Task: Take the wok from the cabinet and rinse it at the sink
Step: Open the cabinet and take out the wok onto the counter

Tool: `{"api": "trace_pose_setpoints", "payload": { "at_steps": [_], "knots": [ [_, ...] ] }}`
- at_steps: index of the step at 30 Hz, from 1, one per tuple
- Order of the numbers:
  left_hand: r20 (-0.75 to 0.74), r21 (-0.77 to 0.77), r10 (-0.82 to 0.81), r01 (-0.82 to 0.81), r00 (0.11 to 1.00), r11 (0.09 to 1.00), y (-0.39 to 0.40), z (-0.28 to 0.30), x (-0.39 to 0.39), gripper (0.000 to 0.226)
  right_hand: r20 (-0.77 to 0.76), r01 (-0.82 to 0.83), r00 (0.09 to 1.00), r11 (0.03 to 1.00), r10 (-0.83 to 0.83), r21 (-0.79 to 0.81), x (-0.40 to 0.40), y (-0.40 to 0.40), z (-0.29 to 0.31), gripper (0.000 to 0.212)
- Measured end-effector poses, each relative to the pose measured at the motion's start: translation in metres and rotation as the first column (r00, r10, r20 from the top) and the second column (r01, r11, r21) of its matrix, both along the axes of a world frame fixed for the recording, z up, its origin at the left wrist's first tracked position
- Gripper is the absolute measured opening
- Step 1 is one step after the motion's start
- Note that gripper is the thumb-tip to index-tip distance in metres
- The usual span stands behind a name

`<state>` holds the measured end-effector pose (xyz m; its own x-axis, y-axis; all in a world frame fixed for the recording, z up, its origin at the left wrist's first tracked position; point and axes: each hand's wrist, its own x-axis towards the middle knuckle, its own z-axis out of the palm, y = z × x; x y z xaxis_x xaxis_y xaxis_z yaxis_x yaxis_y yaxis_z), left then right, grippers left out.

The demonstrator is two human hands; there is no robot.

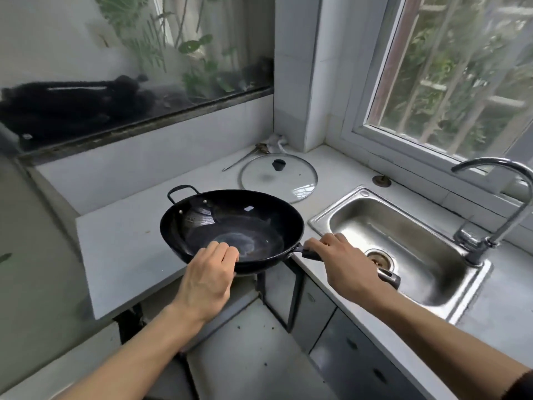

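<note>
A black wok (230, 226) with a small loop handle at its far left is held over the corner of the white counter, left of the steel sink (418, 269). My left hand (209, 281) grips its near rim, fingers curled over the edge. My right hand (343, 261) is closed around the wok's long dark handle, whose end sticks out past my wrist above the sink's left edge. A curved chrome tap (496, 215) stands at the sink's right side; no water is running.
A glass lid (278, 180) with a black knob lies flat on the counter behind the wok, with a thin metal utensil (239, 161) beside it. Grey cabinet doors (340, 342) run below the counter. Windows line the back and right walls.
</note>
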<state>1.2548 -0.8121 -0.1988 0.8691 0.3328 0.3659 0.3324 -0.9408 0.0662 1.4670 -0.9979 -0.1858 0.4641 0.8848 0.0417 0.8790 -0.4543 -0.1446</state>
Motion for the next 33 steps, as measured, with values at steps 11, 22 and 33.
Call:
{"api": "trace_pose_setpoints", "payload": {
  "at_steps": [11,22,33],
  "knots": [
    [0.004,-0.090,0.211,-0.210,0.977,0.974,0.081,-0.022,-0.013,0.045,0.012,-0.193,0.981,0.979,0.194,-0.072,0.016,0.126,-0.019,0.076],
    [0.041,-0.156,0.264,-0.255,0.964,0.954,0.193,-0.052,-0.020,0.046,0.037,-0.188,0.980,0.973,0.194,-0.130,0.006,0.251,-0.023,0.063],
    [0.016,-0.198,0.310,-0.301,0.950,0.933,0.250,-0.078,-0.017,0.050,0.053,-0.181,0.980,0.969,0.192,-0.168,0.007,0.314,-0.040,0.068]
  ]
}}
